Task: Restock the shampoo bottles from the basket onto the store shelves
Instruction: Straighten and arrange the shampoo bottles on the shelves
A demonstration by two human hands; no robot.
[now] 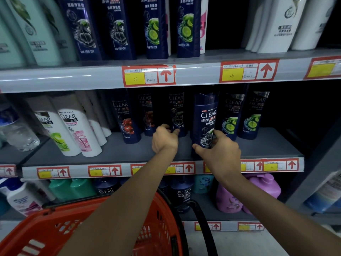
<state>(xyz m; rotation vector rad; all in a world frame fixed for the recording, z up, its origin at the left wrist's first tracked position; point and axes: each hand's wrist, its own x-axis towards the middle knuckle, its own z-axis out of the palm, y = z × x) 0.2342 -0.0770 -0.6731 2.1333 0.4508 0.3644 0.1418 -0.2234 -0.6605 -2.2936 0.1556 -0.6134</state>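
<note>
My right hand (220,150) grips the lower part of a dark blue CLEAR shampoo bottle (206,115), upright at the front of the middle shelf (114,150). My left hand (164,138) reaches deeper in and holds the base of another dark CLEAR bottle (177,113) standing in the back row. Similar dark bottles stand on both sides, with red fruit labels (125,119) to the left and lime labels (230,117) to the right. The orange basket (55,228) sits low at the left, under my left forearm; its inside is hidden.
White CLEAR bottles (73,130) lean at the left of the middle shelf. The upper shelf carries dark blue (155,28) and white bottles (280,23). Teal, dark and purple bottles (258,189) fill the lower shelf. The basket's black handle (204,228) arcs up at centre. Price tags line the shelf edges.
</note>
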